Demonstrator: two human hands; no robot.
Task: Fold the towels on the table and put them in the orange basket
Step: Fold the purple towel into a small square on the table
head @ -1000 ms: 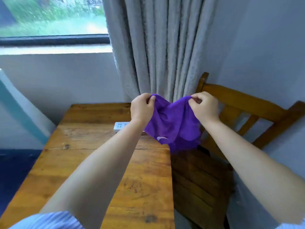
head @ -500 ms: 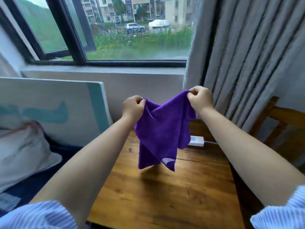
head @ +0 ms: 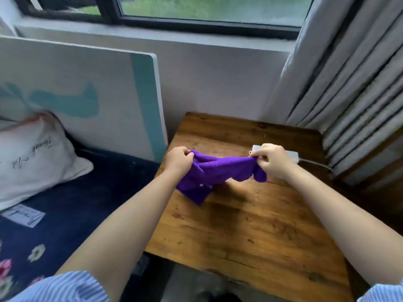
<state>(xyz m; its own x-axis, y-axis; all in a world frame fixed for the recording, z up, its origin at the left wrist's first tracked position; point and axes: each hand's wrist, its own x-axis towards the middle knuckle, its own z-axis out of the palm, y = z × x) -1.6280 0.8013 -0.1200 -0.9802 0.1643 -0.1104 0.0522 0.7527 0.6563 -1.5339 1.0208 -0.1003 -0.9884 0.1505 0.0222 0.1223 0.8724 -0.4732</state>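
Note:
A purple towel [head: 214, 174] stretches between my two hands above the far part of the wooden table [head: 250, 225]. My left hand [head: 178, 160] grips one top corner over the table's left edge. My right hand [head: 271, 160] pinches the other corner. The towel sags in the middle, and its lower end hangs down to the tabletop on the left. No orange basket is in view.
A white power strip [head: 291, 155] with a cable lies on the table behind my right hand. A bed with a dark blue cover [head: 72, 205] and a white pillow [head: 32, 158] is on the left. Grey curtains [head: 353, 83] and a wooden chair [head: 375, 162] stand at the right.
My hands have lowered the towel from chest height down toward the tabletop and pulled it wider apart. The view has tilted down and swung, so the bed shows more.

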